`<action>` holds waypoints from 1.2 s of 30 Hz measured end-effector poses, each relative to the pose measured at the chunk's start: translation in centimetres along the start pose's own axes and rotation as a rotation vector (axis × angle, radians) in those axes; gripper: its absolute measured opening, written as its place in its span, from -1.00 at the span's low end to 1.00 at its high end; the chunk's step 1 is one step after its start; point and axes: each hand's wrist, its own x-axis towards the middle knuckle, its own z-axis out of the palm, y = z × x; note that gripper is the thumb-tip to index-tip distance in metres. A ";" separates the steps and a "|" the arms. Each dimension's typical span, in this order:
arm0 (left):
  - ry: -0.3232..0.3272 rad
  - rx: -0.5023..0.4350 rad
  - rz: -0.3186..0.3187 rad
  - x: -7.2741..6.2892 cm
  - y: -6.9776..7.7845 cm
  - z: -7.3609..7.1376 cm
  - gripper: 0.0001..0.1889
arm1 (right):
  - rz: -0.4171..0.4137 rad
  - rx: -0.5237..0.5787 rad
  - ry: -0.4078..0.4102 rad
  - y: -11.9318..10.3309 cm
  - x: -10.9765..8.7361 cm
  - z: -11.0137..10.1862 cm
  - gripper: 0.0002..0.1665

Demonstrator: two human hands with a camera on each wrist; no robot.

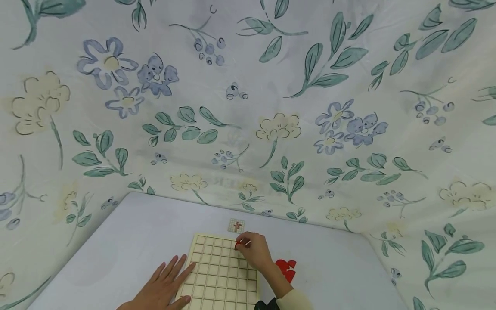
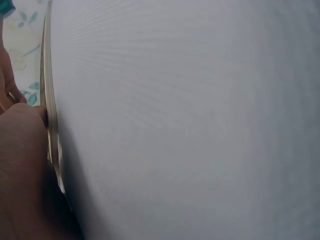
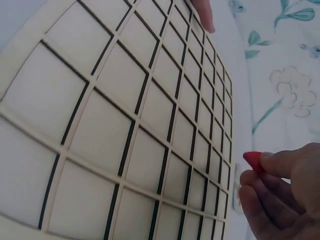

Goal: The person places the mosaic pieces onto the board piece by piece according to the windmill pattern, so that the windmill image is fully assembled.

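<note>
A pale wooden board (image 1: 221,270) divided into square cells by thin raised strips lies on the white table. My right hand (image 1: 253,249) is over its far right corner, pinching a small red piece (image 3: 254,160) between thumb and fingertips. In the right wrist view the piece shows a pointed tip and looks held above the board's surface. With fingers spread and straight, my left hand (image 1: 164,280) rests along the board's left edge. Several red pieces (image 1: 284,269), some with curved sides, lie to the right of the board, partly behind the right forearm.
Beyond the board's far edge lies a small square card (image 1: 236,225) printed with a grid and a red pinwheel-like figure. A floral-patterned cloth (image 1: 248,142) hangs behind and around the table (image 1: 325,258). Something black (image 1: 267,305) sits at the right wrist.
</note>
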 end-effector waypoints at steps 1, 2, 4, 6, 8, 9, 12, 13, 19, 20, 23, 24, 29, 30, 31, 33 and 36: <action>0.003 0.001 0.000 0.0 0.0 0.0 -0.23 | 0.004 -0.002 -0.002 -0.1 0.1 0.1 -0.89; 0.001 0.005 0.000 0.0 0.0 0.0 -0.23 | 0.006 -0.001 -0.003 -0.2 0.3 0.3 -0.90; -0.013 0.005 -0.005 0.0 0.1 0.0 -0.23 | 0.005 0.000 -0.009 -0.4 0.5 0.6 -0.91; -0.025 -0.001 -0.015 0.0 0.2 0.0 -0.22 | 0.010 0.017 -0.024 -0.5 0.7 1.0 -0.91; -0.035 0.003 -0.023 0.0 0.4 0.1 -0.22 | 0.026 0.033 -0.043 -0.5 0.8 1.4 -0.91; -0.037 0.012 -0.023 -0.1 0.4 0.1 -0.22 | 0.032 0.036 -0.052 -0.5 0.8 1.6 -0.91; -0.025 0.052 -0.019 -0.3 0.5 0.4 -0.20 | 0.049 0.024 -0.077 -0.5 0.8 2.1 -0.93; -0.018 0.065 -0.016 -0.4 0.4 0.5 -0.20 | 0.056 0.012 -0.084 -0.4 0.8 2.2 -0.94; 0.028 0.088 -0.005 -0.5 0.0 1.2 -0.20 | 0.044 -0.130 -0.090 -0.4 0.8 3.0 -0.96; 0.035 0.090 -0.001 -0.6 -0.1 1.3 -0.20 | 0.039 -0.162 -0.090 -0.4 0.8 3.1 -0.96; 0.046 0.094 0.006 -0.6 -0.2 1.4 -0.21 | 0.014 -0.267 -0.096 -0.6 0.6 3.3 -0.94; 0.045 0.090 0.007 -0.6 -0.2 1.4 -0.21 | 0.006 -0.290 -0.099 -0.7 0.5 3.3 -0.93; 0.003 0.051 -0.011 -0.3 -0.1 0.8 -0.24 | -0.031 -0.343 -0.120 -0.8 0.4 3.1 -0.92; -0.003 0.045 -0.014 -0.2 -0.1 0.6 -0.24 | -0.032 -0.343 -0.126 -0.8 0.4 3.0 -0.92; -0.011 0.041 -0.017 -0.1 -0.1 0.5 -0.25 | -0.032 -0.344 -0.134 -0.8 0.5 2.9 -0.92; -0.017 0.041 -0.015 0.0 0.0 0.2 -0.26 | -0.032 -0.340 -0.148 -0.8 0.5 2.7 -0.91; -0.013 0.046 -0.010 0.0 0.0 0.1 -0.26 | -0.034 -0.316 -0.161 -0.8 0.4 2.4 -0.90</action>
